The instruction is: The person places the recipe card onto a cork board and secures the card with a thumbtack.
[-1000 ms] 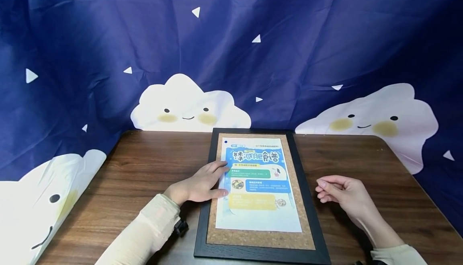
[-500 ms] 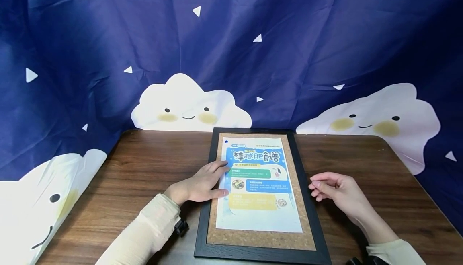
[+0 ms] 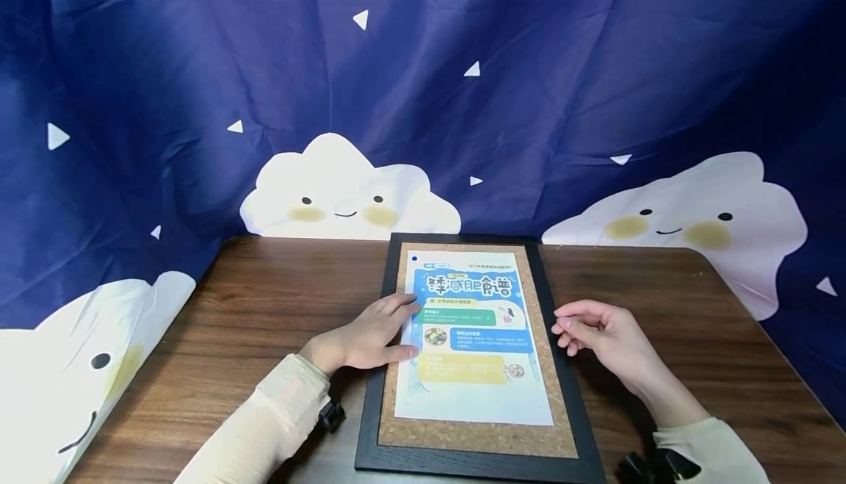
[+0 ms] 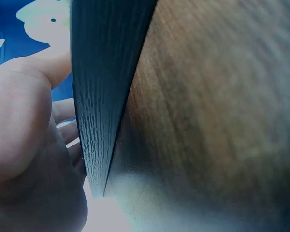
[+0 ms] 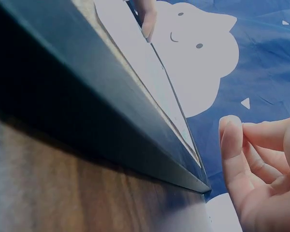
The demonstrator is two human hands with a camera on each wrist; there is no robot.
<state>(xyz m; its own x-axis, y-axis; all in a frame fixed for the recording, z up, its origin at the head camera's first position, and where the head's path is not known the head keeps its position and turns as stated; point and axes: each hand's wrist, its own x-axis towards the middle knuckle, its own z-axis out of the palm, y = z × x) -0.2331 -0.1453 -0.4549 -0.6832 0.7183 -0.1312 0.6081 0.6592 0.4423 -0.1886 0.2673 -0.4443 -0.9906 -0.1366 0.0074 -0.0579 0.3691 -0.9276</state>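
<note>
A printed sheet (image 3: 472,403) with blue, green and yellow panels lies on a cork board (image 3: 476,436) with a black frame (image 3: 463,462). One small blue pushpin (image 3: 414,258) sits at the sheet's upper left corner. My left hand (image 3: 366,333) rests across the frame's left side, fingers spread, fingertips touching the sheet's left edge. My right hand (image 3: 608,337) hovers by the frame's right side. In the right wrist view its thumb and index fingertips (image 5: 232,137) meet, the other fingers curled; anything tiny between them is hidden.
The board lies on a dark brown wooden table (image 3: 264,293), close to its back edge. Behind hangs a dark blue cloth (image 3: 423,87) with white clouds and triangles. Black wrist cameras show at both cuffs.
My right hand has moved left and slightly away from me, up to the frame's right side, fingertips kept together. The left hand, sheet and board stay put.
</note>
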